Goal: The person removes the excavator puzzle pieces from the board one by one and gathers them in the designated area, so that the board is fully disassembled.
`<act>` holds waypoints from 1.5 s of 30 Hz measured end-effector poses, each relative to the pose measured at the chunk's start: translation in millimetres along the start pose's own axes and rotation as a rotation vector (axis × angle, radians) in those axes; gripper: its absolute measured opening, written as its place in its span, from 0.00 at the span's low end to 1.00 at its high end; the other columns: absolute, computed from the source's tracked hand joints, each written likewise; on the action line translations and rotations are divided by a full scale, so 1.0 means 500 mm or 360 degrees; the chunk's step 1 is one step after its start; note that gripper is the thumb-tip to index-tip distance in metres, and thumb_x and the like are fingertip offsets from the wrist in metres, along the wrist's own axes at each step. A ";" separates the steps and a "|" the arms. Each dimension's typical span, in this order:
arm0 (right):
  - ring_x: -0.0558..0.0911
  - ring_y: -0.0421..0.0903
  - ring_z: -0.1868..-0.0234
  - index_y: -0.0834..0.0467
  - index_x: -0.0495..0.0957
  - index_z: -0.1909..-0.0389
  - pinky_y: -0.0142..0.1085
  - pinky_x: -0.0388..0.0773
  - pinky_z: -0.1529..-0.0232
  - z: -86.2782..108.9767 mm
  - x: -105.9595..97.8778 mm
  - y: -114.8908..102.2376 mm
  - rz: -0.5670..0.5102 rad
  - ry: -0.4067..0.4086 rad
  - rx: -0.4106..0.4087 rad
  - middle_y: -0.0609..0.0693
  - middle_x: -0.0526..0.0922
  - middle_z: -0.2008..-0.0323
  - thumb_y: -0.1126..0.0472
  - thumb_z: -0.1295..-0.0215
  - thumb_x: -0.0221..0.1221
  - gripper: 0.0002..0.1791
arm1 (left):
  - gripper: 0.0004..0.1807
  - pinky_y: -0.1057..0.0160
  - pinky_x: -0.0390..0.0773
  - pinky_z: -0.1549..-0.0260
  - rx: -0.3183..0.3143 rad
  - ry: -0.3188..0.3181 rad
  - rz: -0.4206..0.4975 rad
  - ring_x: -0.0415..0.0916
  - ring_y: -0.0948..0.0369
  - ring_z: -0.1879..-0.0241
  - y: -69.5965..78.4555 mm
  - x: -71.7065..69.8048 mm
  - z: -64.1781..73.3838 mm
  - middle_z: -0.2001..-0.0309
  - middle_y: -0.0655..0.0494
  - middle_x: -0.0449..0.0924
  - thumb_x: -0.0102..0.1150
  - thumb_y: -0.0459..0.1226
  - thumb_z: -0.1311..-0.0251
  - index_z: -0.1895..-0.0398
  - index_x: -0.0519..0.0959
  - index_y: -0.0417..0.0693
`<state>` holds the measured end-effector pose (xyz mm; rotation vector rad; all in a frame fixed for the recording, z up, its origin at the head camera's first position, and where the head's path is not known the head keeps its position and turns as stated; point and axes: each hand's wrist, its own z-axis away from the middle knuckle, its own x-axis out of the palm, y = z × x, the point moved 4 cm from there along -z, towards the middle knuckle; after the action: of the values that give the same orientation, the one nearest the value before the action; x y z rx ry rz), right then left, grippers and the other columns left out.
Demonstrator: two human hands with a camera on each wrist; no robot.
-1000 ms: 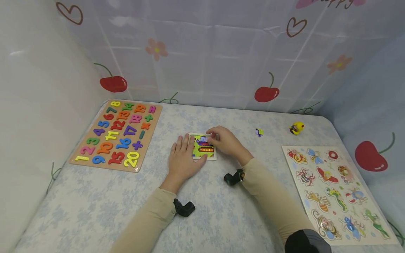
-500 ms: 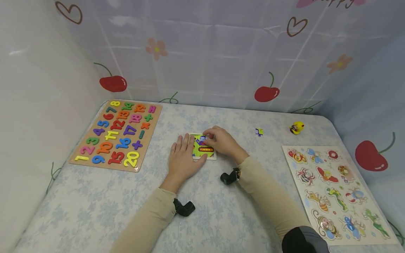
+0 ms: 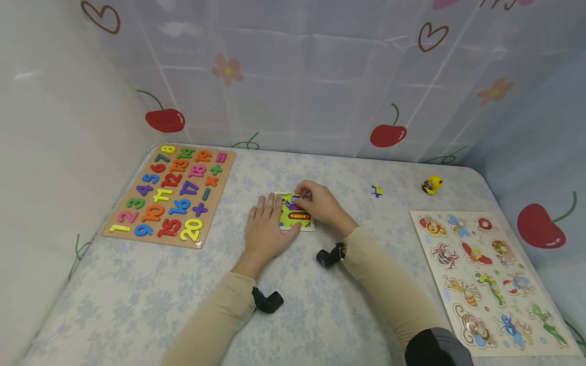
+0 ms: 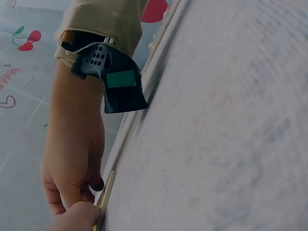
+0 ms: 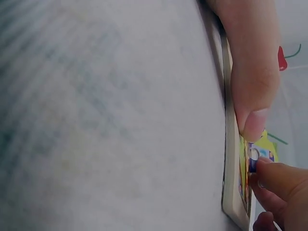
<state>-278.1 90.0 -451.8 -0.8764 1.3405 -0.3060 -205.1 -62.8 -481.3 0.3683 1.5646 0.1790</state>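
A small jigsaw board [image 3: 302,223] with a bright picture of a tracked vehicle lies in the middle of the table. My left hand [image 3: 265,231] rests on its left side, fingers straight, thumb along the near edge. At the board's far right, my right hand [image 3: 320,203] pinches a jigsaw piece [image 5: 265,150] between thumb and fingers. In the right wrist view that piece stands tilted up from the board, and the left thumb [image 5: 255,96] presses the board's edge. Fingers partly hide the piece in the head view. Another loose jigsaw piece [image 3: 377,190] lies to the right.
A wooden number board [image 3: 201,239] with coloured digits lies at the left. To the right is a large insect puzzle board [image 3: 430,254]. Behind that stands a small yellow toy figure [image 3: 431,184]. A printed curtain [image 3: 297,91] rises along the table's back edge.
My right hand has shifted slightly left over the jigsaw board, with its wrist drawn the same way. The left hand stays in place on the board.
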 end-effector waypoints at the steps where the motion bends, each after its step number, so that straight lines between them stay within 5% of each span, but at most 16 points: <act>1: 0.79 0.45 0.64 0.52 0.77 0.56 0.38 0.77 0.59 0.001 -0.001 0.001 -0.0024 0.0008 0.0006 0.48 0.83 0.59 0.56 0.31 0.62 0.07 | 0.51 0.46 0.43 0.23 0.0000 0.0000 0.0005 0.37 0.50 0.19 0.001 -0.001 0.000 0.19 0.53 0.44 0.40 0.70 0.38 0.19 0.47 0.52; 9: 0.75 0.47 0.69 0.49 0.77 0.57 0.37 0.72 0.67 0.015 -0.035 0.023 -0.0202 0.0072 0.0051 0.47 0.82 0.60 0.55 0.32 0.62 0.06 | 0.51 0.47 0.42 0.23 -0.0029 -0.0006 0.0026 0.36 0.51 0.19 0.003 -0.002 0.004 0.19 0.53 0.44 0.42 0.70 0.39 0.19 0.47 0.52; 25: 0.77 0.52 0.59 0.55 0.77 0.52 0.40 0.71 0.61 0.063 -0.207 0.158 0.0108 0.0230 0.0381 0.56 0.84 0.54 0.55 0.32 0.62 0.12 | 0.52 0.47 0.42 0.23 -0.0030 -0.0005 0.0019 0.36 0.51 0.19 0.000 -0.006 0.006 0.19 0.53 0.42 0.43 0.69 0.39 0.19 0.45 0.53; 33: 0.79 0.55 0.51 0.59 0.76 0.51 0.49 0.74 0.49 0.067 -0.221 0.178 0.0192 0.0194 0.0453 0.59 0.82 0.54 0.58 0.31 0.60 0.12 | 0.52 0.47 0.43 0.23 -0.0033 -0.0011 0.0023 0.36 0.51 0.19 0.000 -0.004 0.007 0.19 0.53 0.42 0.42 0.69 0.39 0.19 0.45 0.53; 45: 0.77 0.57 0.51 0.57 0.78 0.53 0.53 0.73 0.51 0.068 -0.217 0.174 0.0510 0.0259 0.0497 0.56 0.83 0.56 0.57 0.33 0.62 0.12 | 0.52 0.47 0.42 0.22 -0.0021 -0.0022 0.0025 0.35 0.51 0.19 0.003 -0.005 0.006 0.19 0.53 0.42 0.43 0.69 0.39 0.19 0.45 0.53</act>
<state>-297.9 231.1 -436.0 -0.3746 1.5097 -0.3300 -202.2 -62.7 -478.4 0.3709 1.5467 0.1983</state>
